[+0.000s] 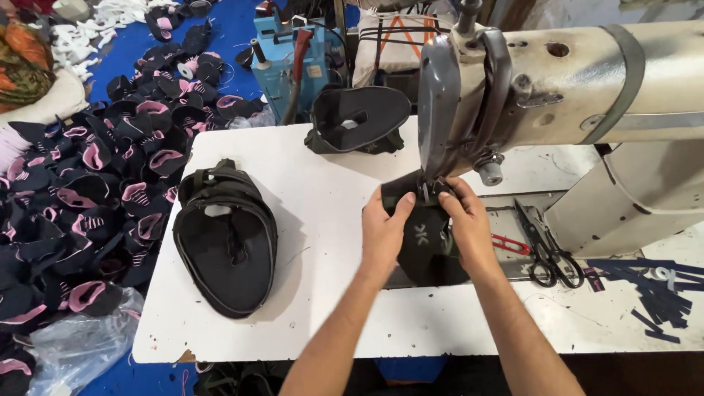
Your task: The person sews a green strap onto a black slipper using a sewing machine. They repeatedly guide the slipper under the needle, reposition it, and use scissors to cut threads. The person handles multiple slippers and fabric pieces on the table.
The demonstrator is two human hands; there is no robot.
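Two bare hands meet on a black shoe upper that lies under the head of a cream-coloured sewing machine, on the right half of a white worktop. The left hand presses on the near left edge of the piece, thumb raised against its top corner, fingers curled over the fabric and gripping it. The right hand lies on the right side of the same piece, its fingers pinching the upper edge just beside the machine's presser foot, so both hands grasp the upper and hold it flat at the needle. To the right of the right hand, a pair of black scissors rests on the worktop, with a small red-handled thread snip touching or just beside them. Farther right lie scattered dark fabric strips. On the left half of the worktop sits a stack of black uppers, well apart from the hands, and another stack of black uppers stands at the far edge, near the machine head. Left of the worktop, on a blue floor, a large heap of black-and-pink shoe pieces spreads out, with a clear plastic bag at its near end. A blue device stands behind the worktop.
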